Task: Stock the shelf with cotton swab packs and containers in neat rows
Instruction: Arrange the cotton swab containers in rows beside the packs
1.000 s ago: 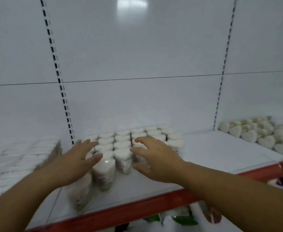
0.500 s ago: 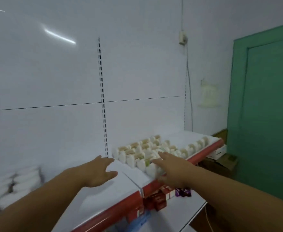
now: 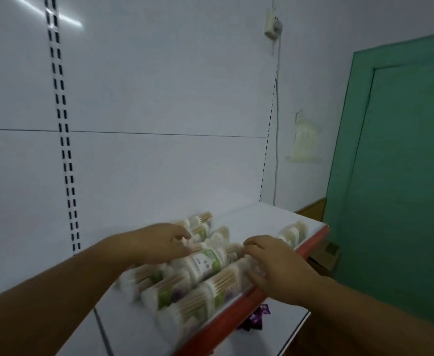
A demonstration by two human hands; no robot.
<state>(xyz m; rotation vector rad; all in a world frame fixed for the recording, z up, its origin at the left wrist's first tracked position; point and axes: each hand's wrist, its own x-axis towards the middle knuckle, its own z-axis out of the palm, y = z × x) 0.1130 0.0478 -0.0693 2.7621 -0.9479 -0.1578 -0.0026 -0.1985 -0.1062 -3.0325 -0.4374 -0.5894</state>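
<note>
Several clear cotton swab packs (image 3: 198,291) with wooden sticks and green or purple labels lie in rows on the white shelf (image 3: 257,217) behind its red front edge (image 3: 239,307). One round container with a green label (image 3: 205,262) lies across the middle of them. My left hand (image 3: 159,244) rests on the packs at its left end, fingers curled. My right hand (image 3: 275,265) touches its right end and the packs near the edge. The image is blurred, so the grip is unclear. A few more packs (image 3: 294,232) stand at the shelf's right end.
A white back panel with slotted uprights (image 3: 64,140) rises behind the shelf. A lower white shelf (image 3: 275,327) holds purple packets (image 3: 255,318). A green door (image 3: 401,176) stands at the right, with a cardboard box (image 3: 324,255) by its foot and a cable (image 3: 277,98) on the wall.
The view has swung right from the heart-shaped containers to the stick-swab packs at the shelf's right end. Both hands have moved onto these packs and closed in around the green-labelled container.
</note>
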